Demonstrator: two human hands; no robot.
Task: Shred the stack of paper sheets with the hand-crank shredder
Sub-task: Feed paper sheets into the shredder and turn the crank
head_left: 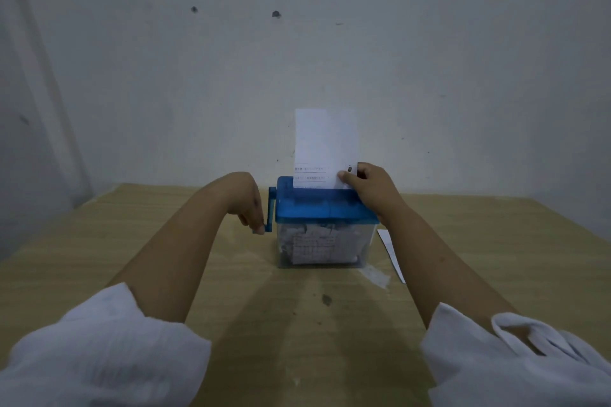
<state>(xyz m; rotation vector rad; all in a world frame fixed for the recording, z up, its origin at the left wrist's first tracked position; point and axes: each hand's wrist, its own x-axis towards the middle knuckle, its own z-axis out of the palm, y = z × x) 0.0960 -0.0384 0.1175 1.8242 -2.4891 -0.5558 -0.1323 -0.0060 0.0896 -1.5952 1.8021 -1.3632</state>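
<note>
The shredder (325, 221) sits mid-table (231, 324), close to the wall, and everything else is placed relative to it. Its clear bin (325, 246) below the blue lid is already packed w/ cut strips, so a fair amt of shredding looks done. One sheet (325, 142) stands upright in the slot on top of the shredder, most of its length above the lid, so this sheet looks barely started. Just right of the shredder, flat on the table, lies more white paper (391, 254); only a narrow edge shows past the right forearm, so can't tell how many sheets are left, but prob. at least one. Left hand (253, 205) is at the shredder's left side, fingers curled down and closed round the knob of the crank (271, 208), the crank arm hanging downward. Right hand (367, 185) is at the shredder's top right, thumb and fingertips pinching the sheet's lower right edge just above the slot, other fingers tucked close together, wrist resting near the lid's right end. Judgement: mid-task, cranking this sheet through comes next, then the remaining paper.
</note>
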